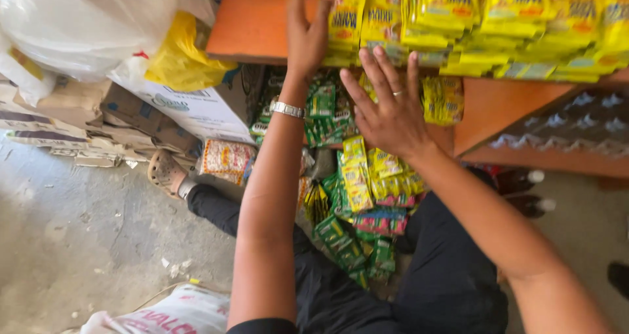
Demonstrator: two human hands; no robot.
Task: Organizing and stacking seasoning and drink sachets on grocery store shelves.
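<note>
On the orange shelf [255,29], the left hand [306,36] rests open-fingered against the left end of the yellow packet row [458,19], gripping nothing. The right hand [388,111], also spread and empty, hovers just below the row's front edge. The row runs rightward from both hands, with the left hand nearer.

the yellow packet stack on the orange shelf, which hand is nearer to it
Left. The left hand rests against the left end of the yellow packet stack on the shelf; the right hand spreads just below its front edge.
</note>
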